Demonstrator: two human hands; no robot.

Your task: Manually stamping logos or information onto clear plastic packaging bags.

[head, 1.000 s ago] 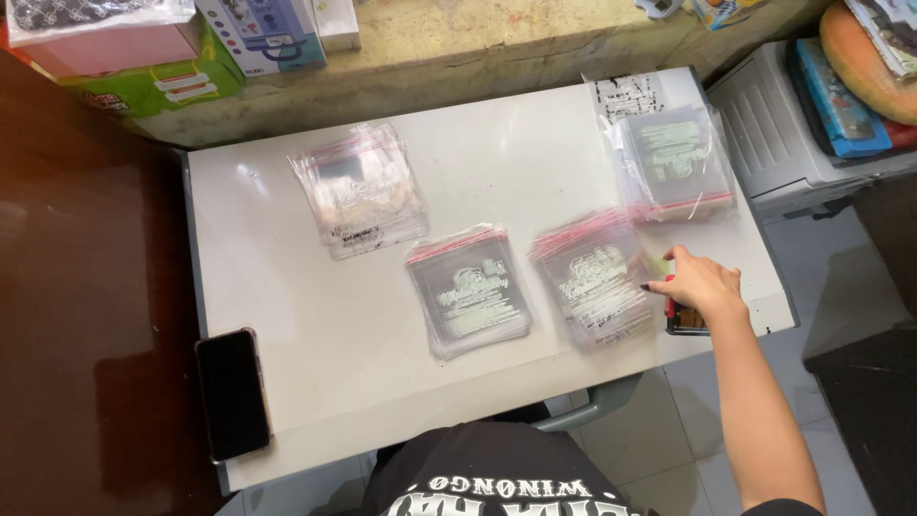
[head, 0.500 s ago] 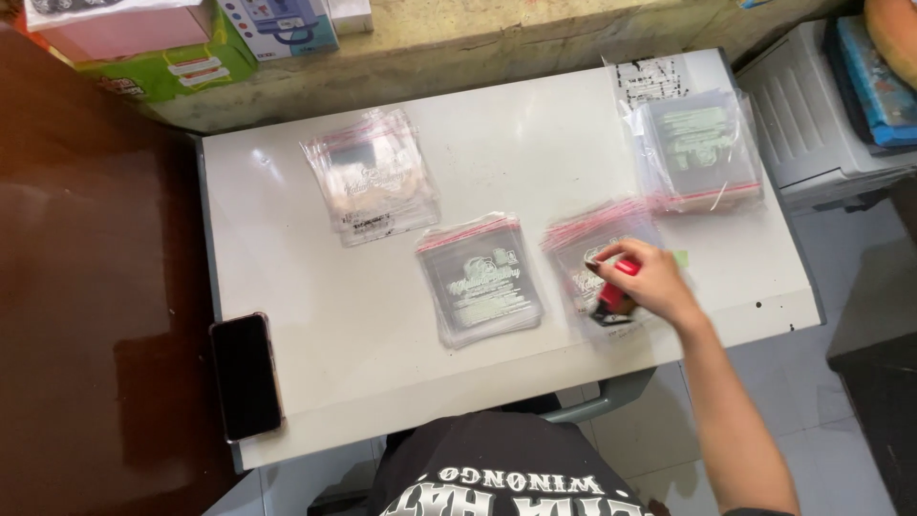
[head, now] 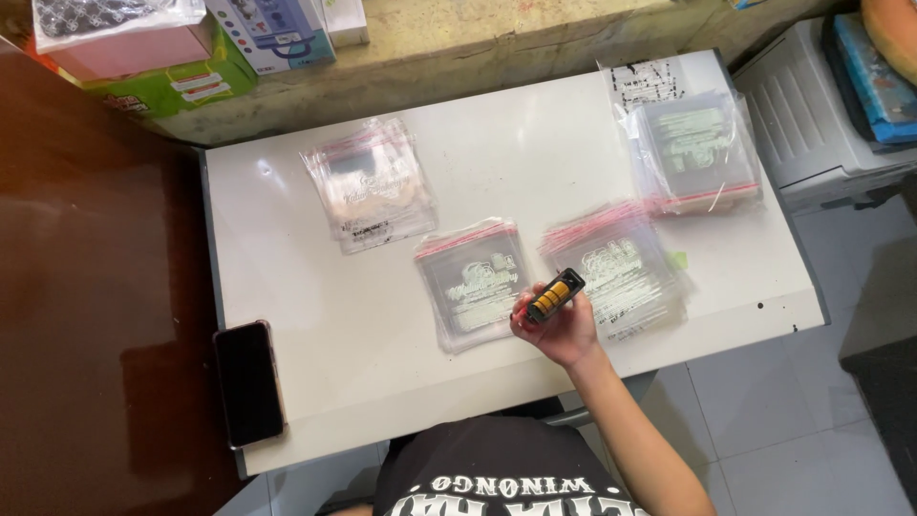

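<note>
1. Fingers of the right hand (head: 564, 330) close around a small black-and-yellow stamp-like block (head: 554, 295), held just above the white table (head: 315, 315), between two stacks of bags.
2. Left hand stays out of view (its state cannot be told).
3. Middle bag stack (head: 473, 282) lies just left of the block; a fanned stack (head: 626, 268) lies just right.
4. Two more stacks sit farther out, upper left (head: 373, 182) and upper right (head: 697, 153).
5. Black phone (head: 248, 382) rests at the table's near-left edge.
</note>
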